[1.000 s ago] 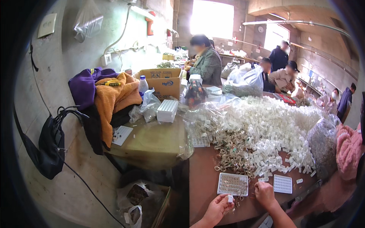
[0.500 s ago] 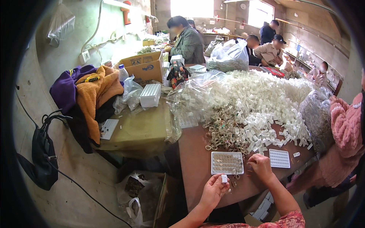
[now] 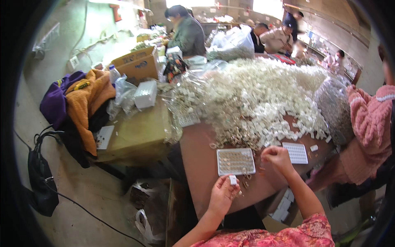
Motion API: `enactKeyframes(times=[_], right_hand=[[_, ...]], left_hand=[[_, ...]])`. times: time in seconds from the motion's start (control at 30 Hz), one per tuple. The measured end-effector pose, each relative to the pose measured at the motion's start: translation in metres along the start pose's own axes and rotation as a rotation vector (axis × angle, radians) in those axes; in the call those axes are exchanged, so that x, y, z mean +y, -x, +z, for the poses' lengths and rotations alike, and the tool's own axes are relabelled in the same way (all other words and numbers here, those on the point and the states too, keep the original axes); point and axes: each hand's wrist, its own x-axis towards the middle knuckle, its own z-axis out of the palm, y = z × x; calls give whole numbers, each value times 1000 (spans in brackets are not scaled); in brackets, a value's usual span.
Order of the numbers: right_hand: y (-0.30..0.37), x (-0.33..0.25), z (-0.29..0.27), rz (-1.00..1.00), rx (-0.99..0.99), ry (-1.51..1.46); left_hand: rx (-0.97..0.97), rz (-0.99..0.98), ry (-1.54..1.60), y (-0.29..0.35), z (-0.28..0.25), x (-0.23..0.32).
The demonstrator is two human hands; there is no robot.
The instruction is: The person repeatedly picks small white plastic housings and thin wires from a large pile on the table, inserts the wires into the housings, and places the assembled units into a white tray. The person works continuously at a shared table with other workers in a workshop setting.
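Observation:
My left hand (image 3: 222,195) pinches a small white plastic tag (image 3: 233,180) near the front edge of the brown table. Some small loose bits dangle or lie by its fingertips, too small to name. Up and to the right, my right hand (image 3: 279,159) is closed, thumb against fingers; whatever it grips is hidden. Between and just beyond the hands lies a white tray (image 3: 219,164) with rows of small round tan pieces. Several ring-like tan bits (image 3: 247,177) sit at its near right corner. Right of my right hand is a white gridded tray (image 3: 302,160).
A large heap of white plastic pieces (image 3: 284,103) covers the far table, with tan rings (image 3: 234,131) along its near side. A filled clear bag (image 3: 335,111) and a person in pink (image 3: 366,119) are at right. A cardboard box (image 3: 138,64) and jackets (image 3: 88,94) stand left.
The whole view has shifted, so the table and hands appear further left and mostly higher. My left hand keeps the white tag; my right hand remains pinched beside the tray.

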Motion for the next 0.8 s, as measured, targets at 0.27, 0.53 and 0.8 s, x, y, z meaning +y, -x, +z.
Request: enactKeyframes(times=[0.27, 0.53, 0.8], right_hand=[[5, -25, 0, 261, -171, -688], [8, -31, 4, 368, -247, -843], [11, -29, 8, 390, -351, -878]], left_hand=[[1, 78, -5, -1, 2, -2], [42, 51, -36, 2, 7, 1], [34, 40, -1, 2, 7, 2]])
